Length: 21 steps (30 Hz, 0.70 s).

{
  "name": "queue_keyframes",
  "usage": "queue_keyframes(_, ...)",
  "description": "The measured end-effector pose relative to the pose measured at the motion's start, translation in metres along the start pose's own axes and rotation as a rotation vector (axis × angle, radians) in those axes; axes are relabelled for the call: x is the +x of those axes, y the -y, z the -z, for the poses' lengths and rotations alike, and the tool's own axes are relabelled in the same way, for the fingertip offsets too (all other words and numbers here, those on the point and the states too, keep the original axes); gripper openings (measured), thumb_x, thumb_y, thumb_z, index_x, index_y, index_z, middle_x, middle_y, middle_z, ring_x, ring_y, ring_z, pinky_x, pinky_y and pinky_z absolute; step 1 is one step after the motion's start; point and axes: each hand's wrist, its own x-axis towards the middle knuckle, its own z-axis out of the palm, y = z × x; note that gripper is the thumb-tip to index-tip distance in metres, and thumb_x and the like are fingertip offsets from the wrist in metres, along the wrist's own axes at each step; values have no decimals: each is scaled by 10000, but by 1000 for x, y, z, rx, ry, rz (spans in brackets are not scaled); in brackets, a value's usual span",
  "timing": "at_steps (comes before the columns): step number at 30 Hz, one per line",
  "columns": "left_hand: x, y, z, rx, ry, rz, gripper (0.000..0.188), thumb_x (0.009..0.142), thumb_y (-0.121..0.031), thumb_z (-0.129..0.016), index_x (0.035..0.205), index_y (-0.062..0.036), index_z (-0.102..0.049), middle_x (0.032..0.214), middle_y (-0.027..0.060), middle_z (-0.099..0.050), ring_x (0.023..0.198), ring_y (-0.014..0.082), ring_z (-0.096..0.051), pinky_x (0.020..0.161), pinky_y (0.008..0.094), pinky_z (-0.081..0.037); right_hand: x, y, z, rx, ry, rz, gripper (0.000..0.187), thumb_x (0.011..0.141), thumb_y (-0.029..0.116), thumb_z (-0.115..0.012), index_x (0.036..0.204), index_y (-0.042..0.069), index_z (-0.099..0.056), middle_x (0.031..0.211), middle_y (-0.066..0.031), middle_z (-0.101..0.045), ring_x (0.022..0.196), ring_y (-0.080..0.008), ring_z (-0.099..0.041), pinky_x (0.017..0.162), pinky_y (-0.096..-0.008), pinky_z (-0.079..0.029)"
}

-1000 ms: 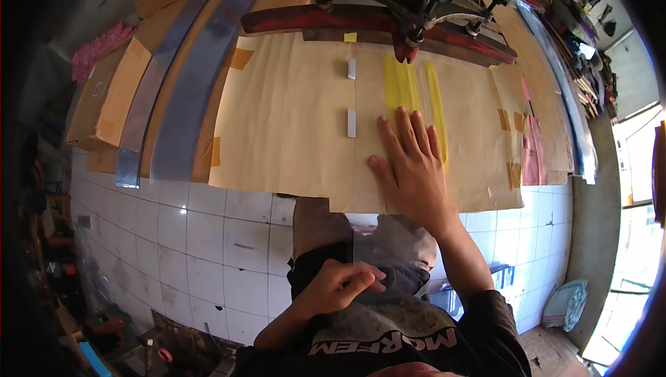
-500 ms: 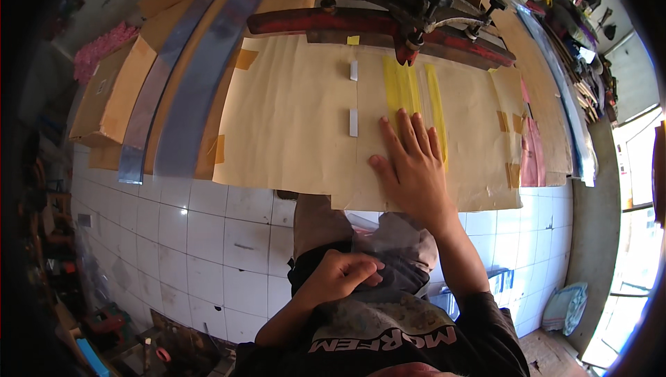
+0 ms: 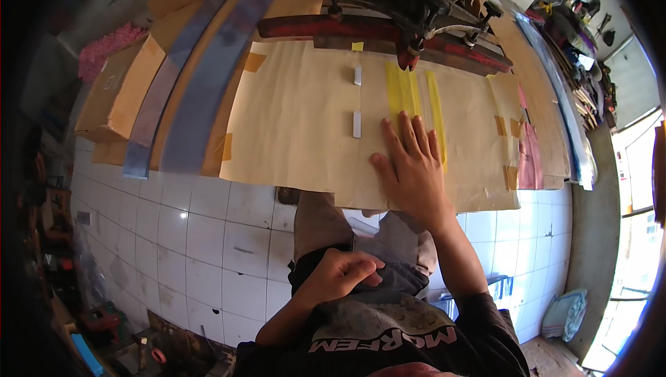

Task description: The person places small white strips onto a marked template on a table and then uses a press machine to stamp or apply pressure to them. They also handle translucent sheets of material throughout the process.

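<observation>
- One open right hand (image 3: 416, 179) lies flat, fingers slightly spread, on a large brown paper sheet (image 3: 298, 120).
- The left hand (image 3: 338, 274), well apart from it, hangs half-curled near the black shirt (image 3: 409, 311); whether it grips anything cannot be told.
- The sheet lies on the bench (image 3: 544, 103), before a long red-and-black bar (image 3: 322, 27).
- Yellow strips (image 3: 404, 89) reach the right hand; two short white strips (image 3: 357, 125) lie left of them.

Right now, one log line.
right hand: flat on tan sheet | left hand: curled, off sheet, contents unclear | red bar: sheet's far edge
</observation>
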Motion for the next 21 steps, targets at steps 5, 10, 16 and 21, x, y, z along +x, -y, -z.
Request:
queue_keyframes(5,-2,4,-2,-46,-5,-4,231,986,-164,-576,1075,26,-674,818,124,-730,792,145,-709,752,253,-545,-1,-1,-2,9,5,-12,576,941,410,-541,1407,75,-491,1460,-250,-414,1370,-445,-352,1120,-579,-236)
queue_keyframes(10,-3,4,-3,-61,-5,-6,241,987,-168,-577,1091,31,-665,842,131,-728,805,150,-710,770,265,-553,-1,0,-3,8,1,-12,575,943,409,-536,1409,75,-489,1462,-250,-412,1373,-444,-349,1123,-579,-232)
queue_keyframes(16,-3,4,-3,-55,-3,16,227,994,-161,-563,1096,18,-658,864,152,-724,829,199,-715,791,305,-555,-1,-1,-5,6,-4,-17,576,944,411,-531,1408,73,-491,1464,-247,-412,1374,-440,-348,1124,-577,-229)
queue_keyframes(21,-3,5,-3,-45,-6,0,222,992,-152,-562,1091,22,-657,868,155,-723,833,202,-715,793,308,-558,0,-2,-7,-1,-12,-18,576,943,413,-531,1407,74,-494,1466,-241,-412,1373,-436,-350,1125,-576,-227)
